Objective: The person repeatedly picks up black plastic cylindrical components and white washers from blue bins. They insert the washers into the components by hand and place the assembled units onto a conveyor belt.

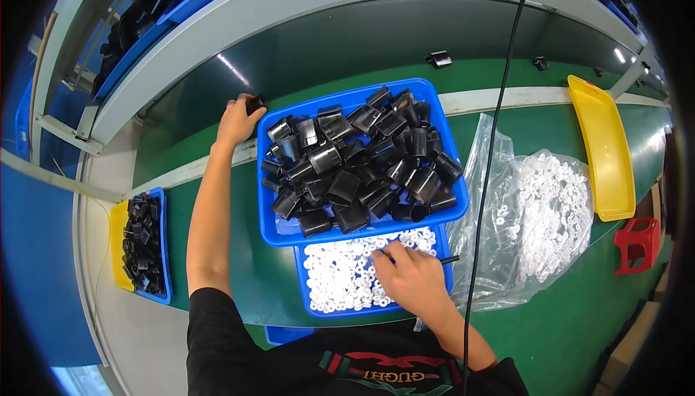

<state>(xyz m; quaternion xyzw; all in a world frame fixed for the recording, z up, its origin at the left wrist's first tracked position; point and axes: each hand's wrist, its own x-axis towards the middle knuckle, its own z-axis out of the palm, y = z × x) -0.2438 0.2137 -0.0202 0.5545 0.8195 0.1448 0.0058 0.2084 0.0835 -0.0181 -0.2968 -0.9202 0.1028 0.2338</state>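
Two bare hands were at work over the green desk (579, 309): the left hand (237, 121) was stretched far forward on a nearly straight arm, its fingers closed around a small black plastic part (254, 103) at the dark conveyor belt (304, 56), just beyond the upper left corner of the large blue tray (279, 233) heaped with black plastic housings (355, 164). The right hand (407, 280) lay palm down, wrist bent inward, in the smaller blue tray (302, 287) of white plastic washers (337, 276), its fingers curled and pinching among the washers beside a thin black rod (449, 259). Right of it lay a clear bag (485, 157) of more washers, with a yellow tray (604, 150) beyond.
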